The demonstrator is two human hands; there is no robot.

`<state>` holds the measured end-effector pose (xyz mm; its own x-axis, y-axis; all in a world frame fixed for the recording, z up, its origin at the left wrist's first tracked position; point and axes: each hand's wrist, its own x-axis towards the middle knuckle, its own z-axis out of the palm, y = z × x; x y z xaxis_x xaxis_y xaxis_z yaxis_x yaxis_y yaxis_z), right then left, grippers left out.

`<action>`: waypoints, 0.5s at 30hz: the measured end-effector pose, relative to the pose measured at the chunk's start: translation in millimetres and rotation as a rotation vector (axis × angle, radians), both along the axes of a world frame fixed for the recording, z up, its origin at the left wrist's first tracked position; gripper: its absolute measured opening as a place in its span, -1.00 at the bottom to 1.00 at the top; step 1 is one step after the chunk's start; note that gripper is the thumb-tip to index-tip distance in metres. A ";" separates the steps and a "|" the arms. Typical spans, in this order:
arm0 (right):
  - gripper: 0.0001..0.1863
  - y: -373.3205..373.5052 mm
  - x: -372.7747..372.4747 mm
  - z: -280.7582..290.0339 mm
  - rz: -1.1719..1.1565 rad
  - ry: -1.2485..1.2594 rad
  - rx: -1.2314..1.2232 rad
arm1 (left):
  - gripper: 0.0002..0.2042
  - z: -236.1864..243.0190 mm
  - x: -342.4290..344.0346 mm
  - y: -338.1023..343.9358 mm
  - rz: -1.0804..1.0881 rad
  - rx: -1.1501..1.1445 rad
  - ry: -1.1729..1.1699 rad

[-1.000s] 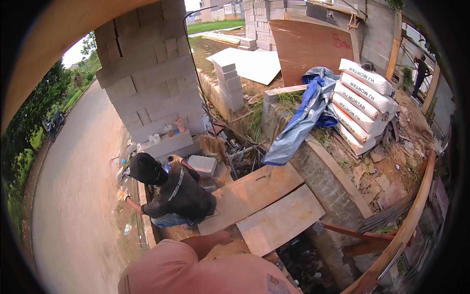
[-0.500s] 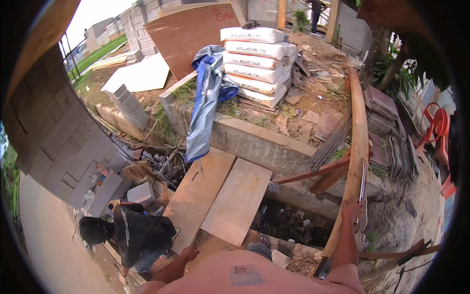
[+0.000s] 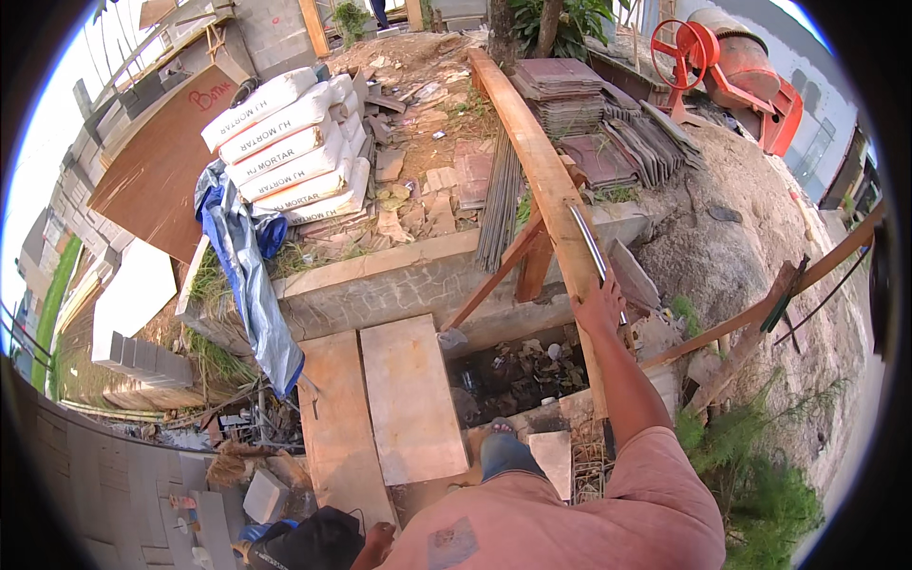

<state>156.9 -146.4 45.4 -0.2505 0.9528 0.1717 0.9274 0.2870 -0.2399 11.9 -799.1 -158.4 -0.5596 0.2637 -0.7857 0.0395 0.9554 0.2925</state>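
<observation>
1. Long timber beam (image 3: 537, 157), approx. centre-R, running from low by wearer's R side up twd far bank; slim silver metal strip (image 3: 586, 237) along its R edge.
2. Progress, judging by lay of things: beam up over R end of open pit (image 3: 513, 366), w/ reddish timber brace (image 3: 499, 273) slanting down from its L side; two flat boards (image 3: 411, 394) down side by side, L of pit. Left over, apparently: pit stretch betw. boards & beam, uncovered.
3. Beam vs. R hand (image 3: 598, 309): directly underneath, touching; most of its length beyond fingertips, shorter end back twd wearer. Strip partly beneath fingers, mostly ahead.
4. R hand: fingers fwd, laid over beam edge & strip; clamped or just resting, can't tell. L hand (image 3: 381, 535): bottom edge, well apart from beam, beside co-worker in black (image 3: 318, 541); fingers apart or together, can't tell.
5. Further out: concrete ledge (image 3: 380, 271), blue-grey tarp (image 3: 242, 275), stacked white sacks (image 3: 285, 142), all L; roof tiles (image 3: 570, 95) just R of beam; orange mixer (image 3: 746, 66), far R.
</observation>
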 end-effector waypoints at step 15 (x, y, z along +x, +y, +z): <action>-0.21 -1.7 -4.0 -0.6 0.063 -0.044 -0.070 | -0.56 -92.3 -142.8 183.6 -0.429 0.403 0.209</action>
